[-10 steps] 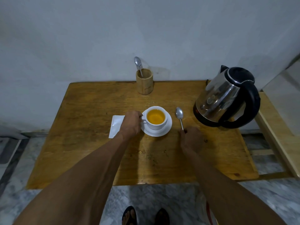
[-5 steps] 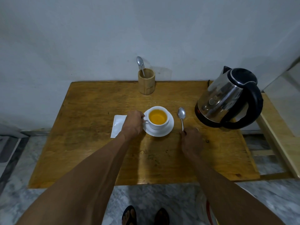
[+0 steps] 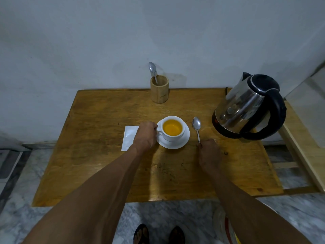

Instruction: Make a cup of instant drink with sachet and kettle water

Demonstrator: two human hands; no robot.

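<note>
Landmark: the cup (image 3: 173,128), standing on its saucer (image 3: 175,144) near the middle of the table (image 3: 98,155) and filled with an orange drink almost to the rim. Nearest the person, right of the cup, the right hand (image 3: 209,153) is curled over the handle end of a spoon (image 3: 197,126) lying flat on the table, bowl pointing away; whether the fingers actually pinch it cannot be told. Just left of the cup, the left hand (image 3: 146,135) is closed at the cup handle, apparently gripping it. Under that hand, further left, lies a white sachet (image 3: 128,140), flat and light. Well right of the cup stands the steel kettle (image 3: 246,106), lid down. Beyond the cup, at the table's far edge, a wooden holder (image 3: 159,91) carries a second spoon (image 3: 152,68). Handling judgement: the cup is rigid, fragile ceramic, likely hot and easily spilled; grip the handle, keep it level, and steady the saucer, which may slide.
</note>
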